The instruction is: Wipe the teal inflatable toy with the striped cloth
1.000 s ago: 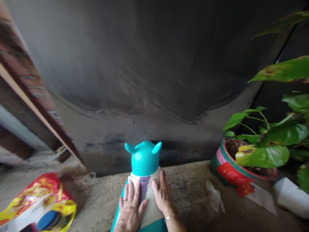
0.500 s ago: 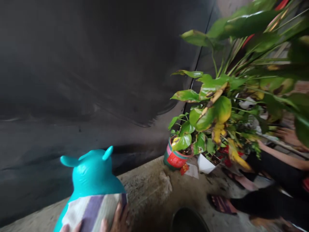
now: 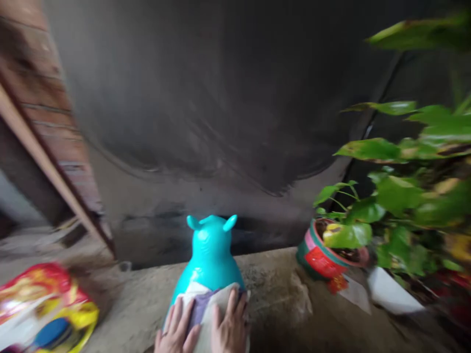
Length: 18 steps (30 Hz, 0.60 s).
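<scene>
A turquoise, glossy animal-shaped toy [image 3: 212, 247] with two ears stands on the concrete floor at the lower middle, its back towards me. Across its back lies a cloth [image 3: 201, 307] with white, grey and purple stripes. My left hand [image 3: 176, 326] rests flat on the cloth's left side, fingers stretched and a little apart, with a ring on one finger. On the right side of the same cloth, my right hand [image 3: 228, 323] also lies flat with its fingers spread. The toy's lower part is hidden by the hands, the cloth and the frame edge.
A dark wall panel [image 3: 221, 122] rises just beyond the toy. On the right stand a leafy plant in a green and red pot [image 3: 320, 252] and a white pot [image 3: 392, 291]. At left lie a red and yellow bag [image 3: 47, 289] and a blue lid [image 3: 53, 332].
My view has swung left, so the toy and hands sit nearer the middle. The plants shifted right, the other person's feet left view, and the bag and brick wall appeared. Both hands remain on the cloth.
</scene>
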Each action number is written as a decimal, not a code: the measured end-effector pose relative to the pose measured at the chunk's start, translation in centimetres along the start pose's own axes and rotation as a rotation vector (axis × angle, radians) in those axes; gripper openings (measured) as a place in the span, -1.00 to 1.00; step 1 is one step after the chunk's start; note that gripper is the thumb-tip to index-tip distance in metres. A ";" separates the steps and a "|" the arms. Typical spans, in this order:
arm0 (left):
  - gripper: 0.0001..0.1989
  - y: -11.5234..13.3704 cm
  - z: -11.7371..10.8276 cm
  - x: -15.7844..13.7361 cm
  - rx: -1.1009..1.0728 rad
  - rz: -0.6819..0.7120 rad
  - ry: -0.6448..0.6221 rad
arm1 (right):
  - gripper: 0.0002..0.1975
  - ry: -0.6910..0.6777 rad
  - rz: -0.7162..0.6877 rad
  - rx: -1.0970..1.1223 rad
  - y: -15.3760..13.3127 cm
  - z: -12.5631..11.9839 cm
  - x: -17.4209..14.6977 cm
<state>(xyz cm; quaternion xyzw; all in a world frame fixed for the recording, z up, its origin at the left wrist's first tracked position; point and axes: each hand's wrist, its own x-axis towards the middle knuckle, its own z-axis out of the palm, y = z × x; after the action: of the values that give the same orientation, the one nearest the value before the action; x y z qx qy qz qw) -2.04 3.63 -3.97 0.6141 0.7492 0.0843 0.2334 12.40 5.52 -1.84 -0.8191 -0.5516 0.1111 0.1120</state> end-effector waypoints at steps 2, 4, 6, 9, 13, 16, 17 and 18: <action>-0.37 0.7 -0.9 1.2 -0.045 -0.058 -0.029 | -0.32 -0.074 -0.070 -0.026 -1.8 -1.1 1.7; -0.37 1.2 -1.6 2.1 -0.105 -0.086 -0.043 | -0.30 -0.103 -0.101 -0.029 -2.8 -1.7 2.7; -0.38 1.5 -1.9 2.3 -0.152 -0.085 -0.039 | -0.29 -0.105 -0.108 -0.015 -3.1 -1.8 3.0; -0.37 1.7 -2.0 1.6 -0.184 -0.082 -0.023 | -0.32 -0.071 -0.158 -0.013 -2.2 -0.8 2.3; -0.35 1.6 -1.9 -1.2 -0.159 -0.098 -0.034 | -0.46 0.051 -0.311 -0.077 0.7 2.1 -0.6; -0.35 1.3 -1.6 -4.0 -0.158 -0.087 -0.069 | -0.55 0.284 -0.470 -0.144 3.3 4.2 -3.3; -0.35 1.1 -1.5 -4.8 -0.165 -0.087 -0.080 | -0.58 0.358 -0.528 -0.150 4.1 4.8 -4.0; -0.35 1.1 -1.3 -5.5 -0.174 -0.091 -0.086 | -0.61 0.412 -0.576 -0.150 4.6 5.2 -4.7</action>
<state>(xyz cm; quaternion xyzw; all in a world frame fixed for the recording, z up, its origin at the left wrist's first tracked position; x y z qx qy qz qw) -0.97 -1.15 -1.00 0.5599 0.7555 0.1120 0.3213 13.15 -0.21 -7.94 -0.6412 -0.7321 -0.1333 0.1871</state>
